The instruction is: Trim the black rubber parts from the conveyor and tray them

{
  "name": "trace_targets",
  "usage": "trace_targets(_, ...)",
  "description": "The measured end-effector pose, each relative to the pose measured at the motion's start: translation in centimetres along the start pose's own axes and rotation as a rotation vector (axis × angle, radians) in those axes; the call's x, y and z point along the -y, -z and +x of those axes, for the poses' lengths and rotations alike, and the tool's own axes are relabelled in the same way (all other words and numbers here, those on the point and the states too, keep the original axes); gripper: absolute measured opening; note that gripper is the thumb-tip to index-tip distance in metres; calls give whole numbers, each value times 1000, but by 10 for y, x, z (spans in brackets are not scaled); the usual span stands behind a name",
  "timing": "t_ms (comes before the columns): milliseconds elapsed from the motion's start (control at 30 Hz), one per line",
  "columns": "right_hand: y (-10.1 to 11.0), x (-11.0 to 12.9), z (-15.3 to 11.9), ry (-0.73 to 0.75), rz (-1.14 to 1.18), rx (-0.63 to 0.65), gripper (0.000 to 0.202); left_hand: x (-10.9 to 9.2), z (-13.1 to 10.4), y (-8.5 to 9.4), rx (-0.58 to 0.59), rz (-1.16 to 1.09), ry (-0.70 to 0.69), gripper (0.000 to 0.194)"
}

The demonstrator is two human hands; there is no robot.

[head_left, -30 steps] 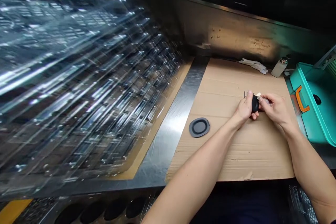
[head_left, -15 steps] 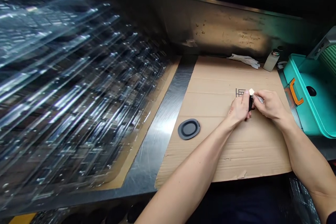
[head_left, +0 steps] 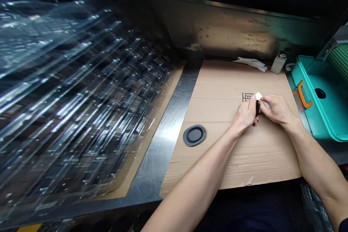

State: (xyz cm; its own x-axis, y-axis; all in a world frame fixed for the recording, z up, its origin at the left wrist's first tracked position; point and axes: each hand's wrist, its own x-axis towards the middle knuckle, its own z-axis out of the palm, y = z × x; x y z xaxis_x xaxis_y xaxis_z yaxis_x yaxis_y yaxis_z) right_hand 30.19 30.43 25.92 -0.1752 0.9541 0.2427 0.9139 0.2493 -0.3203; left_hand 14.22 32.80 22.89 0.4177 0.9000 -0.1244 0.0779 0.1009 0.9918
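Left hand: my left hand is closed round the black piece, thumb on the near side and fingertips showing beneath it.
Right hand: my right hand is curled in from three o'clock, thumb and forefinger drawn together at the black piece's edge; I cannot tell exactly what they pinch.
Black piece: it's upright between my hands, seen edge-on and partly hidden by my fingers, over the cardboard sheet.
Pale tab: a small cream-white pale tab sticks up at twelve o'clock on the black piece, by my fingertips.
Whitish bit: a whitish bit shows under my right fingers, too small to make out.
Grey oval: the grey oval, with a sunken middle, lies flat on the cardboard sheet, between eight and nine o'clock from my hands.
Far edge: the white glove lies at twelve o'clock, and the bottle stands near it at one.
Teal bin: at three o'clock, the teal bin has an orange handle facing me and a dark round object inside.
Clear trays: at nine o'clock, a blurred mass of clear plastic trays, beyond a bare strip of metal surface.
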Motion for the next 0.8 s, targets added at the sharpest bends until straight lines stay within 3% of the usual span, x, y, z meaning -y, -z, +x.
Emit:
trace_targets(367,5,4,0,-40,61,-48,23,3,-1,-2,-9,31,-31,68)
trace_targets(533,7,4,-1,-107,105,24,23,-2,-3,-3,-27,19,-18,64)
trace_targets(667,6,4,-1,-90,147,-43,23,-1,-4,-3,-25,14,-25,64)
trace_targets(800,7,3,-3,-148,176,25,23,0,-4,-5,-29,11,-13,62)
